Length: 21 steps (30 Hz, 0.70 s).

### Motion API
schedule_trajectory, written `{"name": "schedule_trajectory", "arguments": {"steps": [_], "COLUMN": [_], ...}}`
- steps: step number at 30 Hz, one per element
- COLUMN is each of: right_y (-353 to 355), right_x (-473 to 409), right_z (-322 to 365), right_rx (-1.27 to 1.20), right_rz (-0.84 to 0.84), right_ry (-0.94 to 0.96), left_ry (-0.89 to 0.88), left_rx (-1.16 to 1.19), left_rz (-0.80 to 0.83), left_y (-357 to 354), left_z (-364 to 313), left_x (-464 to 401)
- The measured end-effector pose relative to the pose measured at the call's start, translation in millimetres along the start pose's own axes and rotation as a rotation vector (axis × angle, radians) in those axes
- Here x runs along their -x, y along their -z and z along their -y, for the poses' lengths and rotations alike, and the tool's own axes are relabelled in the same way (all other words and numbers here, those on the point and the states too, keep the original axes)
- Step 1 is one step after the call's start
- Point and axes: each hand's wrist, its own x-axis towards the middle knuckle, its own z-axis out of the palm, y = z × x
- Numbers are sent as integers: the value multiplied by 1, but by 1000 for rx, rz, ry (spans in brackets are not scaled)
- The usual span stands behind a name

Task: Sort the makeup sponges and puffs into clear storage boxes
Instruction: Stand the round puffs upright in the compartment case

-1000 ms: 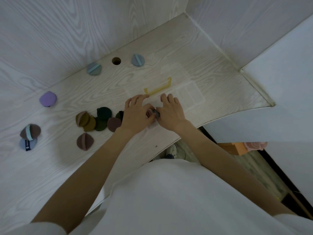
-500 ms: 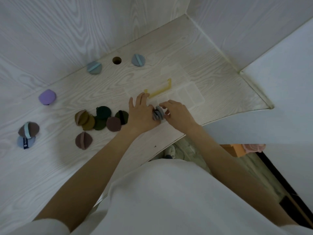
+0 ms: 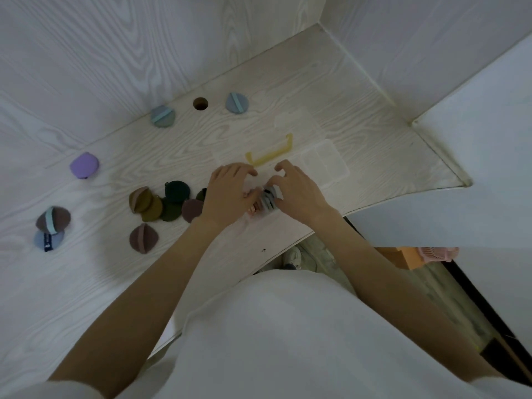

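A clear storage box (image 3: 324, 161) with a yellow handle (image 3: 270, 155) lies open on the white wooden desk (image 3: 86, 283). Between my two hands stands a small stack of grey puffs (image 3: 269, 200) at the box's near end. My left hand (image 3: 230, 194) touches the stack from the left with curled fingers; my right hand (image 3: 296, 191) pinches it from the right. A cluster of brown, olive and dark green puffs (image 3: 161, 203) lies just left of my left hand. A brown puff (image 3: 143, 238) sits below that cluster.
A purple puff (image 3: 84, 165) lies far left. Two grey-blue puffs (image 3: 162, 116) (image 3: 236, 102) flank a cable hole (image 3: 200, 103) near the back wall. A brown puff over a blue one (image 3: 51, 221) sits at the left edge. The desk edge runs just under my wrists.
The view shifted slightly. Both hands closed in again around the grey puffs, which now stand upright between them at the box's near end.
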Motion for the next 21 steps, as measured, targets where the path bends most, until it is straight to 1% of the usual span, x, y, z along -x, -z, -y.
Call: {"name": "schedule_trajectory", "arguments": {"steps": [4, 6, 8, 10, 12, 15, 16, 18, 21], "right_y": [-2, 2, 10, 20, 26, 24, 22, 19, 13], "right_x": [3, 0, -8, -27, -56, -111, -130, -168, -216], "right_z": [-6, -4, 0, 13, 29, 51, 52, 49, 33], "right_rx": [-120, -186, -225, -232, -215, -197, -212, -204, -48], "right_rz": [-97, -163, -229, -243, -222, -179, -154, -108, -55], "right_ry": [54, 76, 140, 238, 323, 377, 356, 278, 137], "left_ry": [-90, -95, -50, 61, 243, 524, 573, 595, 575], "left_rx": [1, 25, 66, 58, 53, 231, 280, 293, 300], "left_rz": [12, -41, -150, -284, -387, -486, -483, -438, -337], "left_y": [5, 12, 24, 40, 54, 70, 73, 77, 83], "left_z": [11, 14, 18, 31, 50, 80, 89, 109, 135], "left_x": [5, 8, 12, 21, 35, 50, 49, 38, 4]}}
